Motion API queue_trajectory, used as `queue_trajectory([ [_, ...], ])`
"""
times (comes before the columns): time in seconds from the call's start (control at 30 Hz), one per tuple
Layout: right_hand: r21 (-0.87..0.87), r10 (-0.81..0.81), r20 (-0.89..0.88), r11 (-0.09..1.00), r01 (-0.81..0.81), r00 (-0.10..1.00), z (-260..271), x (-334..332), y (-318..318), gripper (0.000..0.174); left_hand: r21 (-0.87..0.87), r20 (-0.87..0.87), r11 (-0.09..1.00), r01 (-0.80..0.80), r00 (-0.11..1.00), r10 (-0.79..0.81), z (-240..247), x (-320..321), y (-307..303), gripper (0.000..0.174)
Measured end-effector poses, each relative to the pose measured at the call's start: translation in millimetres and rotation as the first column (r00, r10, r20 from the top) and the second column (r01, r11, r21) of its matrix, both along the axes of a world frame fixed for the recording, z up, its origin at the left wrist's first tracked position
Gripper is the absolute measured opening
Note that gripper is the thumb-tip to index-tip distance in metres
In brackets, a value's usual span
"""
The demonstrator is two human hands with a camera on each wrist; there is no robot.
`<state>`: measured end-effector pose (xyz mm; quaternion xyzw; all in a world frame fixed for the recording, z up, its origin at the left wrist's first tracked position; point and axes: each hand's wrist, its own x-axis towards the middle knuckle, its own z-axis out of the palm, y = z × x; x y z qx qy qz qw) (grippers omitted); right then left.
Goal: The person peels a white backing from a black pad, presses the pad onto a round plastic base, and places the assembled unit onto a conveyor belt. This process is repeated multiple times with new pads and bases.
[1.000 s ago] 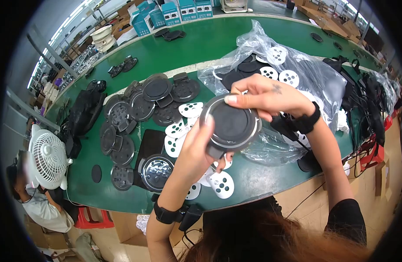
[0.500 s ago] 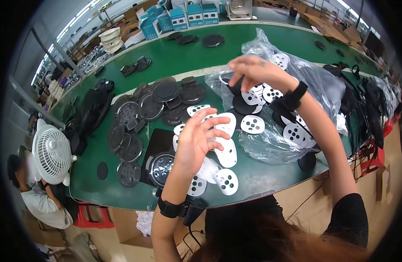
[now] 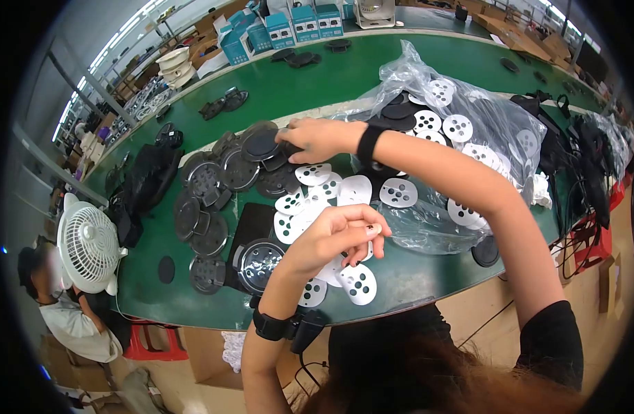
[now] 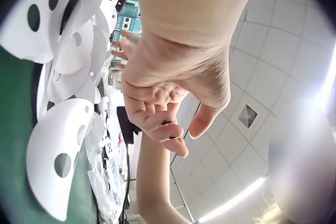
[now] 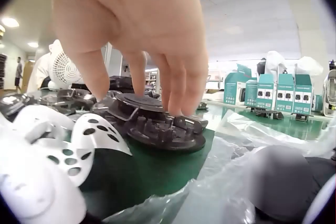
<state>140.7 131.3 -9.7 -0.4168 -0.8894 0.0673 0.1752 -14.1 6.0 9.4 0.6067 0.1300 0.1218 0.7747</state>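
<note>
Left grip, the left hand (image 3: 330, 241): relaxed, fingers loosely curled, nothing held, poised above the near middle of the bench (image 3: 148, 298). Right grip, the right hand (image 3: 324, 141): fingers down at a pegged black disc (image 5: 167, 139) at the right side of the dark heap; whether they pinch it or only touch, cannot tell.

Step in hand, as judged: reaching for a black disc at the heap. A clean lift from there would call for a firm hold on the rim or bracket, clear of the raised disc (image 3: 261, 143) close by.

Nearest, below the bench edge: open cardboard box (image 3: 205, 369), white crumpled material (image 3: 233, 353) inside.

Near, on the bench: white plates (image 3: 358, 284) with dark holes, overlapping in a loose spread under and around the left hand. Left of them, a glossy round part (image 3: 259, 265) on a flat black sheet (image 3: 248, 226). Farther left, a small black pad (image 3: 166, 270), by itself.

Right: clear plastic bag (image 3: 421, 238), slumped, wide; white plates and black round pads lie in and about it. Which are truly inside, hard to say.

Mid-left: heap of black discs, brackets among them, several overlapping.

Far: teal boxes (image 3: 305, 26), upright in a row; contents not visible.
</note>
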Motion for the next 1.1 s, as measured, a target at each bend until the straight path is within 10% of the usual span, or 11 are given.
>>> queue_trajectory([
  [0.1,-0.127,-0.267,0.155,0.949,0.287,0.951,-2,-17,18,0.049,-0.002,0.02,1.0,-0.005,1.0,0.005,0,-2,1,0.022],
  [0.27,-0.254,-0.229,0.28,0.919,0.302,0.932,3,4,15,0.057,-0.042,0.062,0.999,0.025,0.998,-0.023,-2,-2,-1,0.019],
  [0.5,-0.056,-0.07,0.109,0.996,0.076,0.992,7,21,2,0.033,-0.038,0.056,0.999,0.002,0.998,0.0,-1,-2,-1,0.019],
  [0.6,0.086,-0.24,-0.14,0.964,0.253,0.961,22,30,-8,0.025,-0.096,0.069,0.992,-0.076,0.994,0.083,-3,-4,0,0.02],
  [0.73,-0.484,-0.339,-0.536,0.874,0.048,0.773,67,52,-48,0.031,-0.118,0.04,0.969,-0.218,0.974,0.224,-1,-3,2,0.026],
  [0.83,-0.582,-0.37,-0.562,0.813,-0.035,0.739,88,64,-86,0.033,-0.129,0.106,0.806,-0.577,0.801,0.59,-5,1,0,0.048],
  [1.1,-0.672,-0.399,-0.607,0.719,-0.176,0.688,82,70,-149,0.033,-0.208,0.254,0.769,-0.604,0.726,0.639,-7,4,7,0.043],
])
